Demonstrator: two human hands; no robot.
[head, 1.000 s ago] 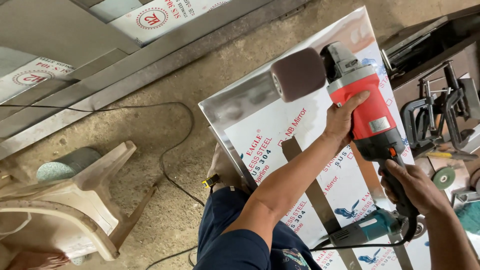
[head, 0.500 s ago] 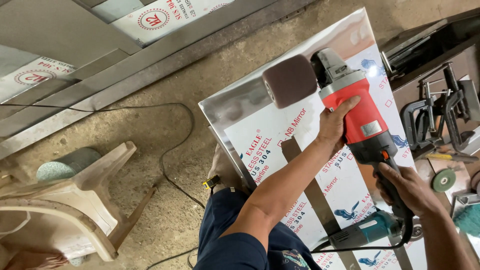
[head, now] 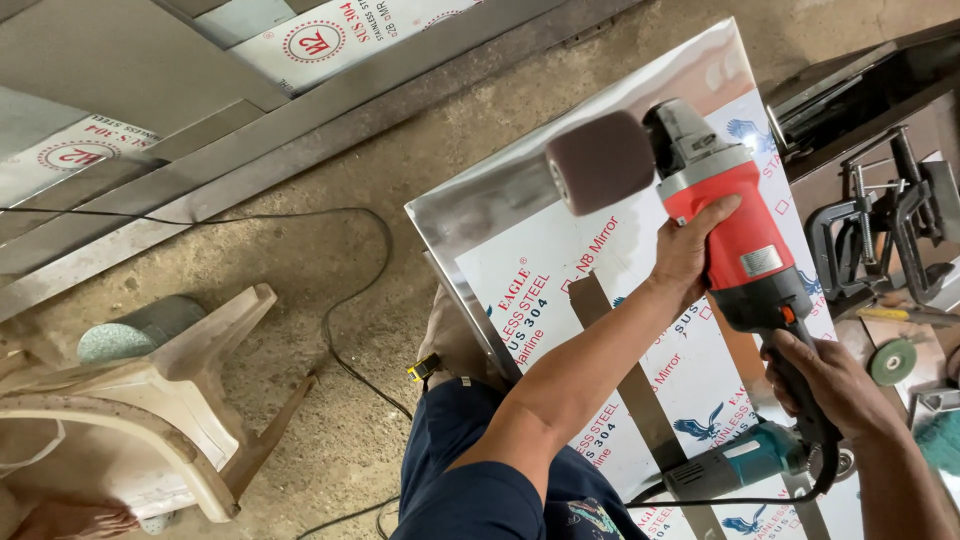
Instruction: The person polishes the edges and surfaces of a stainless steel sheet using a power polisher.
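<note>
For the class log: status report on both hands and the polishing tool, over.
Left hand grips red polisher body; right hand on rear handle. Drum over steel sheet. Teal grinder lies nearby.

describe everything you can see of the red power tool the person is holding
The red power tool is a handheld polisher with a red plastic body, a grey metal head and a black rear handle with a cord. A dark brown cylindrical drum juts sideways from the head. It is held in the air above the film-covered steel sheet. The left hand grips the red body, the right hand the rear handle.

The red polishing tool [head: 735, 235] has swung left, its drum [head: 600, 162] nearing the sheet's edge
</note>
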